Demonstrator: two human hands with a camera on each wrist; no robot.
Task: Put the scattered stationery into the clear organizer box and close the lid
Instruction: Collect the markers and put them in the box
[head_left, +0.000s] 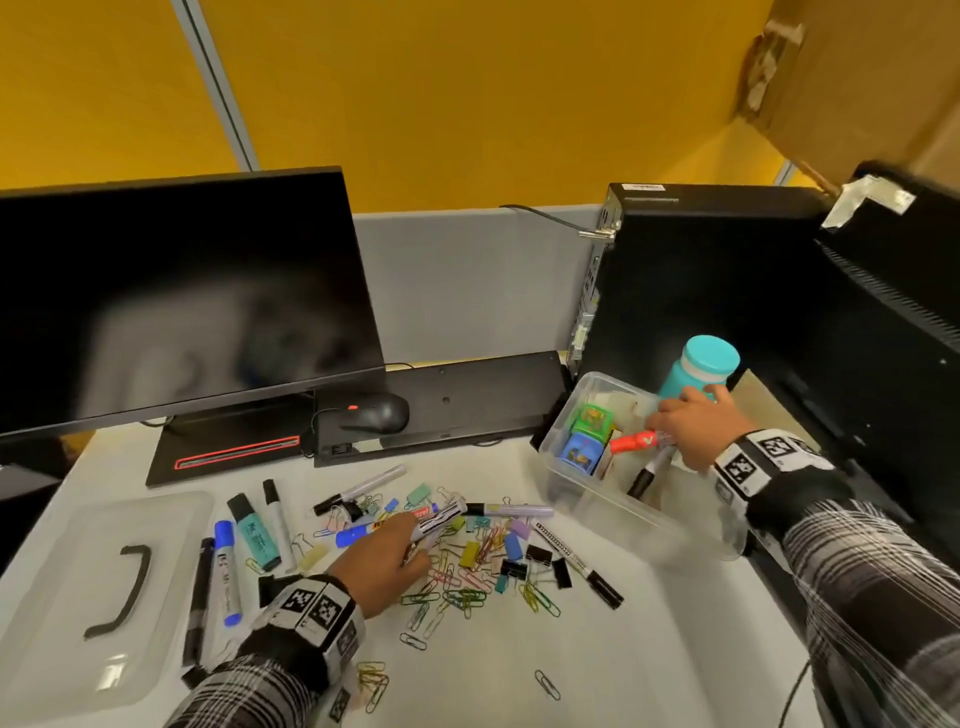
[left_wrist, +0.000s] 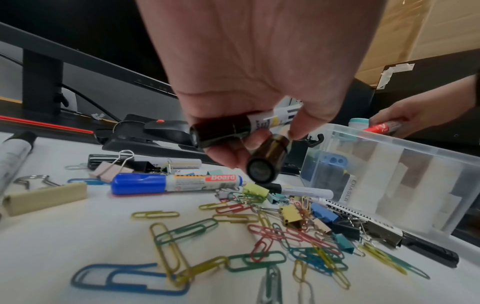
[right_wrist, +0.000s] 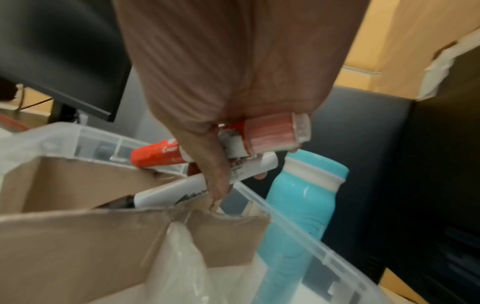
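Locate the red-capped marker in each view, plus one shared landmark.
Head: red-capped marker right of centre, in the right hand over the clear organizer box.
Left wrist: far right edge, above the box's rim.
Right wrist: centre, under the hand.
Landmark: teal bottle.

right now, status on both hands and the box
Left hand grips two markers over the clip pile. Right hand holds red marker and a white one above the clear box. Lid off, left side.
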